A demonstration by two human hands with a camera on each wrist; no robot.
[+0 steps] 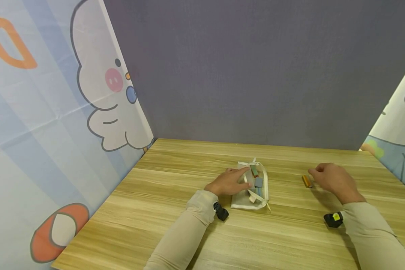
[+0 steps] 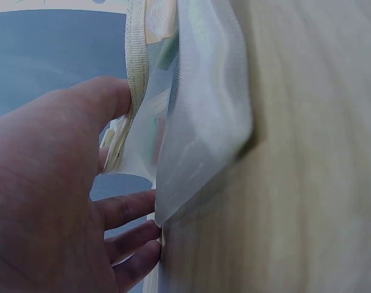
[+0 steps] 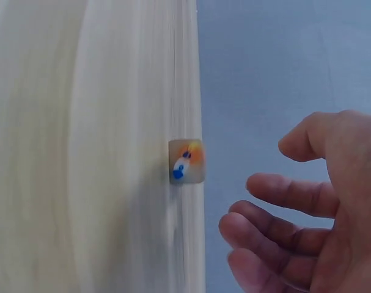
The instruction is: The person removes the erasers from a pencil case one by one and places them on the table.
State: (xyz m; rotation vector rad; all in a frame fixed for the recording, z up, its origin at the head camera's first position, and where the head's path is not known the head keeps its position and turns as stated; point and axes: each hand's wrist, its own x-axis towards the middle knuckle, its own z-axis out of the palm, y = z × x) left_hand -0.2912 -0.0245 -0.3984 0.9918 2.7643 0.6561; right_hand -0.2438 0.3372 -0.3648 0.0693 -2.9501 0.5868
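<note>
A whitish mesh zip pouch (image 1: 244, 202) lies on the table with its mouth open. Inside are several small pieces, among them a green one (image 1: 254, 171) and a grey-blue one (image 1: 258, 182). My left hand (image 1: 227, 182) holds the pouch by its near edge. In the left wrist view, the thumb (image 2: 109, 97) is against the zipper band (image 2: 136, 67), and one fingertip is partly hidden behind it. Off to the right, a small orange-brown block (image 1: 306, 181) rests on the wood, its printed end (image 3: 186, 162) facing the right wrist camera. My right hand (image 1: 334, 181) hovers beside this block, fingers loosely bent and holding nothing.
The wood-grain table (image 1: 168, 180) runs back to a dark grey panel (image 1: 256, 75). A cartoon-printed sheet (image 1: 54, 131) stands along the left side, and another printed sheet (image 1: 403, 138) is at the right. Both wrists carry small black cameras.
</note>
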